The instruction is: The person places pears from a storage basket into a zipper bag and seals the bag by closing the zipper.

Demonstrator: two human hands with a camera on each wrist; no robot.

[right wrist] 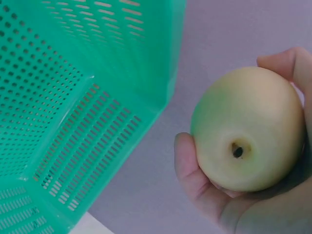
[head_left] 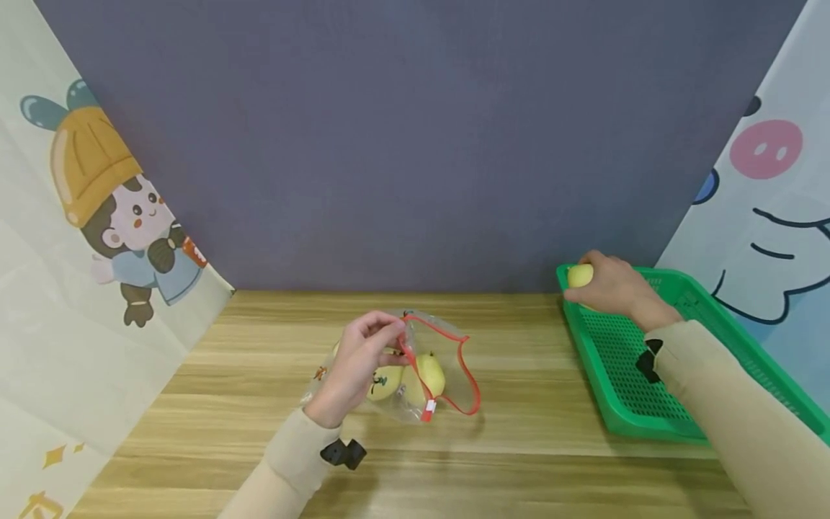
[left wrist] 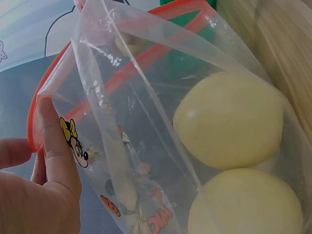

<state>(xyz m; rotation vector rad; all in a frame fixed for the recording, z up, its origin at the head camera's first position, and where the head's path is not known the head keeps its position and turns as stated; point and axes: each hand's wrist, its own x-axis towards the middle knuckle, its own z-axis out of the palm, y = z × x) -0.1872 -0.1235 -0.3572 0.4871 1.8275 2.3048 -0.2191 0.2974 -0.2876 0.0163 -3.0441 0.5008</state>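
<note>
Yellow pear (head_left: 580, 275) gripped in right hand (head_left: 616, 288), at the green basket's (head_left: 609, 404) far-left corner. Left hand (head_left: 357, 360) pinches the red-rimmed clear bag (head_left: 478, 395), more pears (head_left: 429, 378) inside, near the table's (head_left: 519, 461) far edge.

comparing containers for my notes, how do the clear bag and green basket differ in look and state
The clear bag is see-through with a red zip edge; the green basket is opaque with perforated sides.
The bag is slack, its rim pinched by the left hand; the basket is stiff-walled and ungripped.
The bag looks smaller than the basket in the head view.
Both are open-mouthed and rest on the wooden table.
</note>
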